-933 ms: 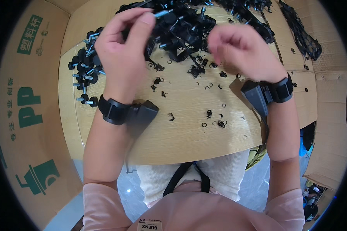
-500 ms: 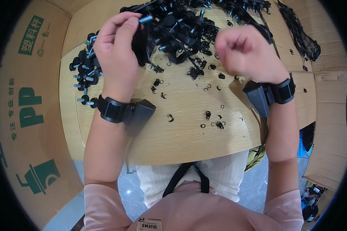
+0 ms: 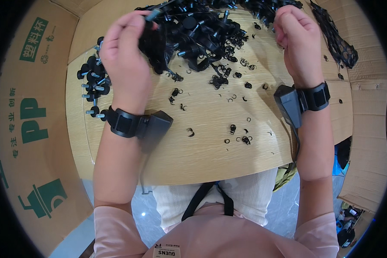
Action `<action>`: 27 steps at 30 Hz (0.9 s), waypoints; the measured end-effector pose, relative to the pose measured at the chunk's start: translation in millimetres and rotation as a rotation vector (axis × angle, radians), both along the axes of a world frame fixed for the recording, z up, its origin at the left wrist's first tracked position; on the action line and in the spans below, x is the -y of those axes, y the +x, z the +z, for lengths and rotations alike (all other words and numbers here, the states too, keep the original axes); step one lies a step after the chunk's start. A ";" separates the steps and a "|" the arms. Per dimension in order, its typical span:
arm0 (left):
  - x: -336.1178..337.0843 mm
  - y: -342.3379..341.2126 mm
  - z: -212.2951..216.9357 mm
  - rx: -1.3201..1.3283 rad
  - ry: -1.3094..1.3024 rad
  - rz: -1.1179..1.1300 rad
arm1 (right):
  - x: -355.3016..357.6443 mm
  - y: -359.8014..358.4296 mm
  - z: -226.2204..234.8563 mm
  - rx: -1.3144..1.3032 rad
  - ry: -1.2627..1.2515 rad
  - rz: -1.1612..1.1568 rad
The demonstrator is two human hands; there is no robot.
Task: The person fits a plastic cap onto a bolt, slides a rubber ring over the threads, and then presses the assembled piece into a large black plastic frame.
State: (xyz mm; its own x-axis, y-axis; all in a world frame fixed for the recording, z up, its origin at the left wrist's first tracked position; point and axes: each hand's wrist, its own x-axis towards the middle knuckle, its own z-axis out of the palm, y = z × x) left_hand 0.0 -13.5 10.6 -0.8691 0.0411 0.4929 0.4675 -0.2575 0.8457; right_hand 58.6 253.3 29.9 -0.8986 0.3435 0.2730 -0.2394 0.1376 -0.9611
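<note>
My left hand [image 3: 127, 47] is closed at the upper left, pinching a black part with a silvery-blue threaded stud [image 3: 153, 15] sticking out past the fingertips. Its black body is blurred and partly hidden by my fingers. Close beside it lies a heap of black moulded parts with threaded studs [image 3: 198, 41]. At the upper right my right hand [image 3: 299, 38] is raised, with its fingers curled together near the heap's right side. Whatever those fingers hold, if anything, is hidden. Black curled trimmings [image 3: 219, 81] lie scattered over the wooden tabletop between my hands.
Round black feet with studs [image 3: 92, 79] stand grouped at the table's left. A tangled black strip with holes [image 3: 337, 41] lies on cardboard at the far right. Cardboard walls [image 3: 43, 107] flank the table [image 3: 193, 159]. Dark boxes are strapped to both my wrists.
My right hand has moved up and to the right, away from the scattered trimmings. My left hand has shifted slightly left with the studded part. A coiled trimming now shows near the heap's right.
</note>
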 end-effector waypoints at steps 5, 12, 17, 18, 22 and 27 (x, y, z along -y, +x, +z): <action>1.9 -4.6 -3.7 0.033 -0.018 0.164 | 10.8 10.4 7.6 0.131 0.157 0.408; -13.2 20.0 3.0 -0.069 -0.356 0.004 | 20.4 6.0 -2.6 0.264 0.477 0.480; -17.4 24.1 4.7 -0.176 -0.417 -0.060 | 45.4 5.5 -4.3 -0.064 -0.053 0.443; -14.8 23.4 4.3 -0.263 -0.511 -0.079 | 45.6 7.9 -2.3 -0.065 -0.055 0.444; -17.3 24.4 3.7 -0.353 -0.600 -0.072 | 44.1 11.6 -1.4 0.025 0.137 0.524; -16.9 26.0 7.4 -0.447 -0.720 0.022 | 41.6 13.0 -1.9 0.150 0.172 0.450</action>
